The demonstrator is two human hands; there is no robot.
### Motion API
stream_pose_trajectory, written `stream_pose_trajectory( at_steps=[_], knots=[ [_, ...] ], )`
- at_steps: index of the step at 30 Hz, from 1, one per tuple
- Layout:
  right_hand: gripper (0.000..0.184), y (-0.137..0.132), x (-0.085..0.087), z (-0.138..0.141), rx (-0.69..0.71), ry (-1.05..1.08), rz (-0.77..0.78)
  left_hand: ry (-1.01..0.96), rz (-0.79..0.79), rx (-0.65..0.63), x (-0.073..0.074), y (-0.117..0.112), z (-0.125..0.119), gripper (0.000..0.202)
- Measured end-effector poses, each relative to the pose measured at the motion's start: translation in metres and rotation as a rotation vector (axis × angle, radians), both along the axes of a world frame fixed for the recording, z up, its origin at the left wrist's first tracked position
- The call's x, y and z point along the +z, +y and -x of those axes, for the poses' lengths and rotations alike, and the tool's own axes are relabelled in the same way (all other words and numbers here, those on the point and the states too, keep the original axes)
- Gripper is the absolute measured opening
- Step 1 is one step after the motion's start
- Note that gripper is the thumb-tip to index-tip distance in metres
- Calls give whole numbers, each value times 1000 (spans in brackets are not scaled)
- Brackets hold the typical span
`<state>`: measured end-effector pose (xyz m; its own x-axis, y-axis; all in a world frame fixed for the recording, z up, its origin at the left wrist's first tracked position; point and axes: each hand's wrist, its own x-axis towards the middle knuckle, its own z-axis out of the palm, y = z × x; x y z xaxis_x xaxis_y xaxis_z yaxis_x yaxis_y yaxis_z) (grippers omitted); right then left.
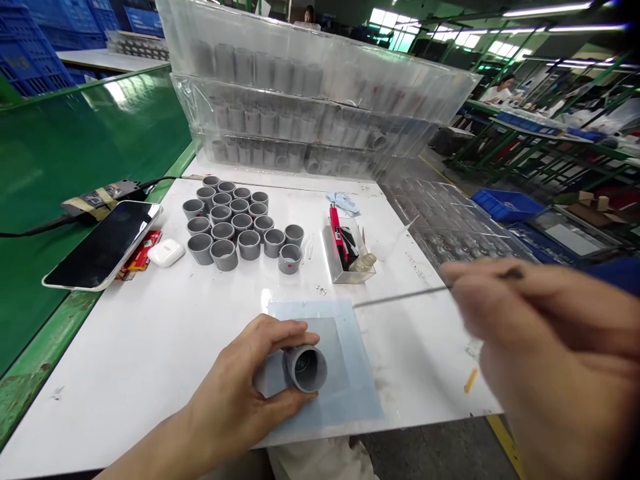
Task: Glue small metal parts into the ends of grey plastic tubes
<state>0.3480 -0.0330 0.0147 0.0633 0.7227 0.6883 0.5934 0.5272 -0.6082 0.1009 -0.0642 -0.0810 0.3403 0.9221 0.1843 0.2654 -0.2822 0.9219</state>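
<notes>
The person's left hand is closed around a short grey plastic sleeve, with fingers and thumb gripping its outside. The sleeve is tilted, its open end facing up towards the person, and it sits just above a pale blue translucent sheet on a white tabletop. The right hand is blurred, but its fingertips pinch a thin metal rod. The rod reaches left, and its tip hangs over the sheet's upper edge, well apart from the sleeve.

Farther up the table stands a tight cluster of matching grey sleeves, 1 with a red mark. Beside them, a clear rectangular plastic box holds a red-handled tool and other small items. To the left lie a black-screened smartphone and a white earbud case. Behind everything rise 3 stacked transparent plastic trays filled with more grey sleeves, and a co-worker sits at a distant green bench.
</notes>
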Motion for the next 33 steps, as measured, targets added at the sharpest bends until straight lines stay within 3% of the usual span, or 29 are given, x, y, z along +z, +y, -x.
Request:
stream_pose_trajectory(
  at_steps=[4, 6, 12, 19, 22, 25, 29, 33],
  knots=[
    [14, -18, -11, 28, 306, -116, 143, -1, -26, -19, 1, 0, -1, 66],
    [15, -18, -19, 36, 391, -130, 162, -2, -2, -23, 0, 0, -1, 64],
    [13, -15, -36, 38, 472, -145, 194, 21, 12, -24, -2, -1, -1, 66],
    [13, -14, -28, 35, 456, -186, 183, 6, 6, -12, 0, 0, -2, 65],
    [17, -17, -17, 26, 378, -138, 183, 22, 8, -8, 1, 0, -2, 64],
    [19, -12, -11, 13, 156, -35, 89, 41, 10, -12, 1, 0, -1, 66],
    [8, 19, -12, -6, -108, 73, -160, 42, 52, 29, -3, -1, -1, 65],
    [6, 51, -18, -25, -166, 33, -103, 97, 144, 171, -3, 0, 0, 51]
  ],
)
